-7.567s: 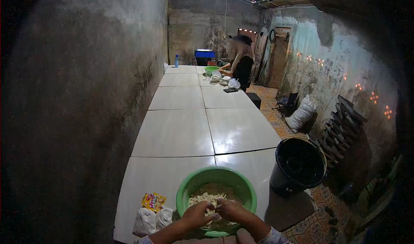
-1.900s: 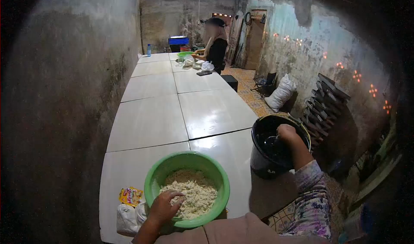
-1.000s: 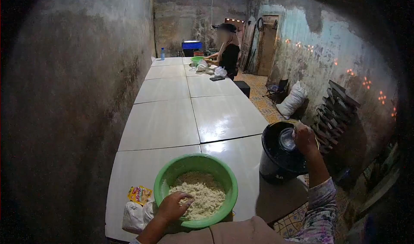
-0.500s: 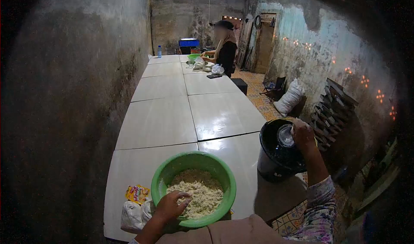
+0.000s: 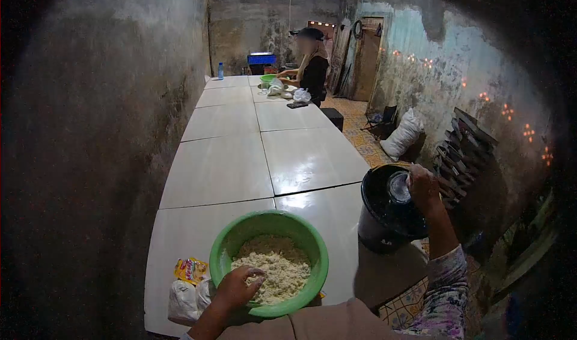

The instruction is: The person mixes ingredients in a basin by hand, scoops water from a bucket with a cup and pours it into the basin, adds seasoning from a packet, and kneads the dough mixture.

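Observation:
A green basin (image 5: 321, 262) filled with pale, crumbly dough (image 5: 273, 268) stands at the near end of the table. My left hand (image 5: 239, 287) is at the basin's near left rim, its dusty fingers loosely curved above the dough and holding nothing. To the right, my right hand (image 5: 424, 187) grips a clear plastic cup (image 5: 398, 188) inside the mouth of a black bucket (image 5: 384, 229). The bucket's contents are too dark to make out. White plastic bags (image 5: 183, 301) and a yellow packet (image 5: 191, 270) lie left of the basin.
A long table with white tiles (image 5: 219, 166) runs away from me beside the left wall. At its far end a person (image 5: 314, 69) works over a smaller green basin (image 5: 268, 78). A white sack (image 5: 402, 134) and stacked dark pieces (image 5: 460, 157) stand along the right wall.
The view has shifted very slightly. My right hand and the cup stay at the bucket's mouth, and my left hand stays at the basin.

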A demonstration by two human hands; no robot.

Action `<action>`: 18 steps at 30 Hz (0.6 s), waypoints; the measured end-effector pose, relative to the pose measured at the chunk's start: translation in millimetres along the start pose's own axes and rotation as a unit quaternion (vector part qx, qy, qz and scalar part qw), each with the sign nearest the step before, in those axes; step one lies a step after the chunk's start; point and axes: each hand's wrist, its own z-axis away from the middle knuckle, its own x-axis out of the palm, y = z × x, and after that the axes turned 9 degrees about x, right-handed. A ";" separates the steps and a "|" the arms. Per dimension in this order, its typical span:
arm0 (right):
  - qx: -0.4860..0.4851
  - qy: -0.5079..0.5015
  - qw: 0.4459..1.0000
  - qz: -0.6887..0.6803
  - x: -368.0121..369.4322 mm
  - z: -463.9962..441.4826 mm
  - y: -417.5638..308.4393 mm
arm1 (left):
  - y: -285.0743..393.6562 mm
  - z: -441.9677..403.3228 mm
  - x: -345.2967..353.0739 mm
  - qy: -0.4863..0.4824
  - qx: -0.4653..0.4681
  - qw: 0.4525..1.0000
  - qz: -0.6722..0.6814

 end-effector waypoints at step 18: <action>0.103 -0.142 0.984 0.006 -11.8 -6.7 2.5 | 6.1 -1.5 -2.0 -0.005 -0.051 0.998 0.039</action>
